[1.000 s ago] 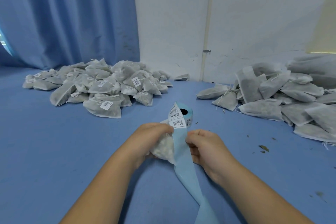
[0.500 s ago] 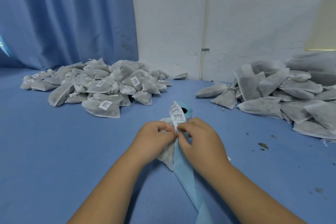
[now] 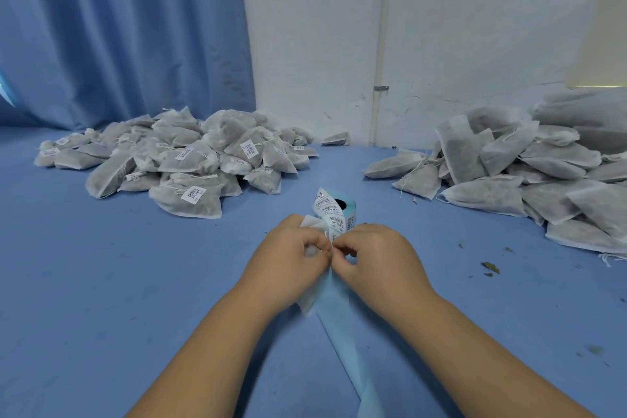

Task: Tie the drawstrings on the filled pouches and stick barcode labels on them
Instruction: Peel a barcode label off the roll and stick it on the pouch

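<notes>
My left hand (image 3: pixel 288 258) grips a white filled pouch (image 3: pixel 312 222) at the middle of the blue table, and most of that pouch is hidden under the hand. My right hand (image 3: pixel 369 258) meets the left, and its fingertips pinch at the pouch's neck where a thin drawstring shows. A strip of barcode labels (image 3: pixel 330 212) stands up just behind the fingers. It runs from a light blue label roll (image 3: pixel 344 205). The blue backing strip (image 3: pixel 339 312) trails between my forearms toward me.
A heap of labelled pouches (image 3: pixel 183 159) lies at the back left. Another heap of pouches without labels (image 3: pixel 515 173) lies at the back right. Dry crumbs (image 3: pixel 490 268) dot the table on the right. A blue curtain (image 3: pixel 118 27) and a white wall stand behind.
My right hand has moved left, off the backing strip, until its fingertips meet the left hand at the pouch's neck. The pouch is now more covered by both hands.
</notes>
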{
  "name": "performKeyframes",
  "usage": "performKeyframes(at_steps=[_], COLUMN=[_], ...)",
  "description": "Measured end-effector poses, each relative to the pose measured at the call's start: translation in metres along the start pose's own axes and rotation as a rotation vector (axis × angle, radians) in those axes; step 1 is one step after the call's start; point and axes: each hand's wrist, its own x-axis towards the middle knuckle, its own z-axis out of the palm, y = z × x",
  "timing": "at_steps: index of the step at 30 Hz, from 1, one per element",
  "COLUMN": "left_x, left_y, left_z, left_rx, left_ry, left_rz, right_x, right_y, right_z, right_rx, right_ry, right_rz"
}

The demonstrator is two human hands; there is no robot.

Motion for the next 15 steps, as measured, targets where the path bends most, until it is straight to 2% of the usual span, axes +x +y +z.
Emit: performKeyframes(at_steps=[5, 15], left_x=[-0.0016, -0.002], left_y=[0.0016, 0.0], left_z=[-0.0002, 0.0008], left_rx=[0.064, 0.064], left_ry=[-0.019, -0.034], left_rz=[0.062, 0.044], right_x=[-0.0022, -0.0046], right_y=[0.0011, 0.0007], right_z=[-0.0033, 0.0007], right_rx=[-0.038, -0.032], right_ry=[-0.016, 0.001], right_rz=[-0.02, -0.01])
